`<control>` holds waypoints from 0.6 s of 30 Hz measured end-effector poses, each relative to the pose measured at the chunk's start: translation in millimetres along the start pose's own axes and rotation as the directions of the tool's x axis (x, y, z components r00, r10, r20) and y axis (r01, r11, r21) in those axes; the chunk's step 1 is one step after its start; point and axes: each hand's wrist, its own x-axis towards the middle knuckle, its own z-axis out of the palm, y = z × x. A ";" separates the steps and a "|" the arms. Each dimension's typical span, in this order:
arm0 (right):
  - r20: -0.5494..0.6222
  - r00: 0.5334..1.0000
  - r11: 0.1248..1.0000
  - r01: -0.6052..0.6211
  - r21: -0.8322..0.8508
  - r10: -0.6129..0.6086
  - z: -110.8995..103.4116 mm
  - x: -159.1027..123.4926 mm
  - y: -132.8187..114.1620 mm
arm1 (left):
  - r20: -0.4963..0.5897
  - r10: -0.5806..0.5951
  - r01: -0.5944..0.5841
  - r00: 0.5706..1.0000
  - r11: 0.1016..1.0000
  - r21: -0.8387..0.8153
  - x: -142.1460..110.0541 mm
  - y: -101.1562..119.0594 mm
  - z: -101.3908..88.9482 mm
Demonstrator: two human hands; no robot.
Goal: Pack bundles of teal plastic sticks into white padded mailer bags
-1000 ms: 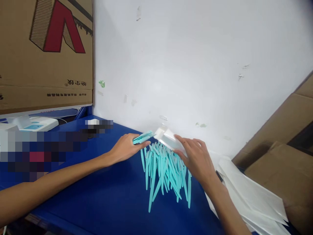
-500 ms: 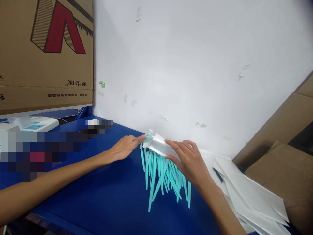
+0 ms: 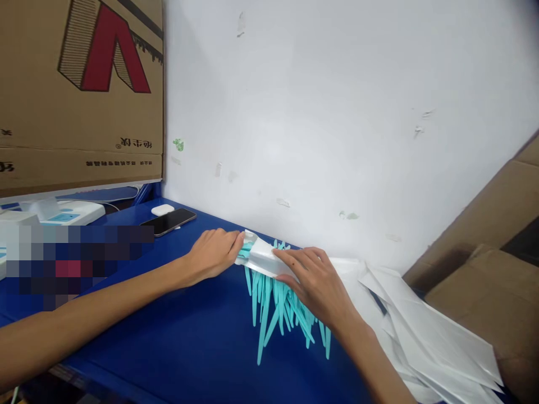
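Observation:
A white paper-and-film pouch (image 3: 264,253) lies level above a heap of slim turquoise plastic sticks (image 3: 265,306) on the blue table. My right hand (image 3: 316,280) is closed on the pouch's right part, thumb below and fingers above. At the left mouth of the pouch, my left hand (image 3: 215,253) has its fingers closed around the ends of a small bunch of turquoise sticks (image 3: 244,250). Those sticks sit partly inside the mouth; their far ends are hidden by the pouch. The heap's tapered ends fan toward me.
White flat pouches (image 3: 438,331) are piled at the right beside a cardboard box (image 3: 467,292). A phone (image 3: 174,221) and a white case (image 3: 162,210) lie back left, near a white device (image 3: 80,212). The wall (image 3: 315,140) borders the table's far edge.
My left hand has turned over and moved slightly left and down with the sticks, which sit in the pouch mouth. My right hand and the pouch have shifted a little left.

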 end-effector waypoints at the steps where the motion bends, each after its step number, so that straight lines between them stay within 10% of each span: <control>1: -0.005 1.000 1.000 0.009 0.001 -0.008 0.3 1.0 -2.4 | -0.012 0.014 -0.014 1.000 1.000 0.014 -1.2 1.9 -3.3; 18: -0.040 0.999 0.989 0.023 -0.143 -0.029 2.7 9.9 -31.3 | -0.318 0.294 -0.309 0.902 0.951 0.000 -20.9 11.9 -12.1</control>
